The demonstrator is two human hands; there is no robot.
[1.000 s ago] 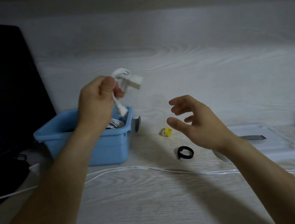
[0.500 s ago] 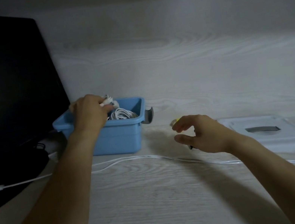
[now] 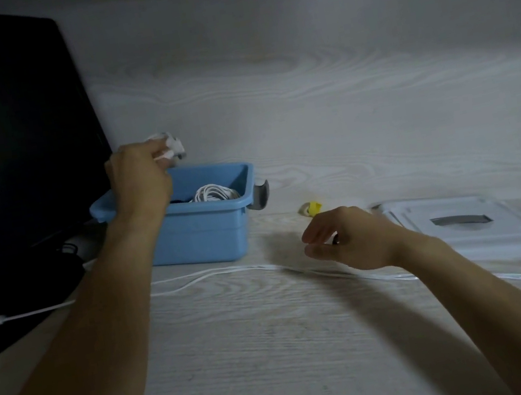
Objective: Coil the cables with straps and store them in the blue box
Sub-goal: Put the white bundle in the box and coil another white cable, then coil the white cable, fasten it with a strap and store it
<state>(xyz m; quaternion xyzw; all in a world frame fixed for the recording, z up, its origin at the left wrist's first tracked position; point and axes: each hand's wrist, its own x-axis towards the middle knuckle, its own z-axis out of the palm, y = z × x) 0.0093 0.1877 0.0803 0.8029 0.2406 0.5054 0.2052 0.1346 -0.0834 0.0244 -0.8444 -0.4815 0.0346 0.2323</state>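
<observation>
Since half a second ago the left hand (image 3: 139, 180) has risen from inside the light blue plastic box (image 3: 204, 231) and is now above its rear left corner, arm stretched forward; its grip is closed around a small bundle of white coiled cable (image 3: 170, 145), which sticks out beyond the knuckles. One more white coiled cable (image 3: 215, 193) lies inside the blue box, which stands on the pale wood-grain counter (image 3: 279, 350) beside a black monitor (image 3: 5, 138); the right hand (image 3: 346, 239) has stayed low over the counter, just beside a long loose white cable (image 3: 216, 273), with fingers half curled and a narrow gap to the thumb; something dark shows between them, but I cannot tell if it is held. A small yellow object (image 3: 312, 208) lies behind this hand; a flat white lid (image 3: 467, 230) lies to its right.
</observation>
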